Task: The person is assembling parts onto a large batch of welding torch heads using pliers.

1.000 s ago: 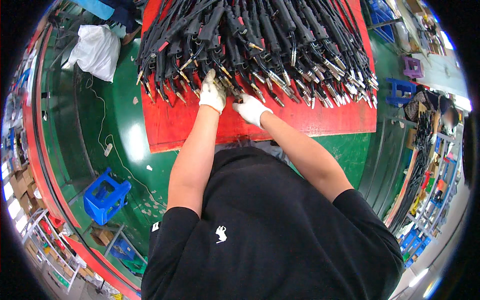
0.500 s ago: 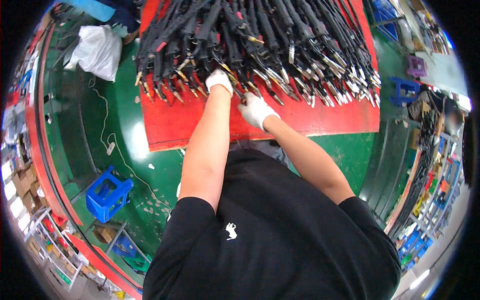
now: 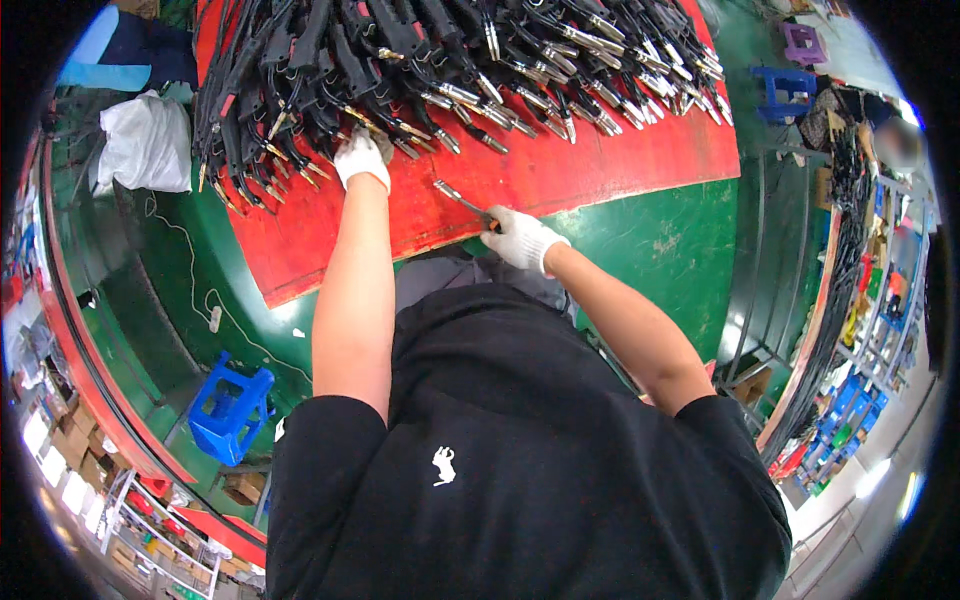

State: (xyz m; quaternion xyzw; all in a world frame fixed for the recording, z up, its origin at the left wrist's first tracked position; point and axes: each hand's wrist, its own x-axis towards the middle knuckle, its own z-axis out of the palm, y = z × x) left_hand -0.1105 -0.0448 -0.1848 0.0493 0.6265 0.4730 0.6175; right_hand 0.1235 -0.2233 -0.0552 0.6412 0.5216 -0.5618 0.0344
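Note:
Many black-handled welding torches (image 3: 315, 45) with red triggers lie in a dense heap, their thin brass and silver ends toward me. My left hand (image 3: 362, 160), in a white knit glove, is at the near edge of the heap with its fingers curled round the end of one torch; the fingertips are partly hidden. My right hand (image 3: 522, 238), gloved too, is closed round the dark handle of a slim hand tool (image 3: 460, 198). The tool's metal shaft points away to the left over the board, apart from the torches. Its exact kind is unclear.
The torches lie on a red tabletop (image 3: 600, 165) with a worn front edge close to me. On the green floor stand a blue plastic stool (image 3: 230, 408) and, nearby, a white cable (image 3: 190, 265). A white sack (image 3: 145, 145) is at the far left. Another blue stool (image 3: 783, 92) is far right.
My right hand has drawn back from the torch ends with the tool, toward the table's front edge. My left hand has shifted left along the heap. The whole view has turned slightly.

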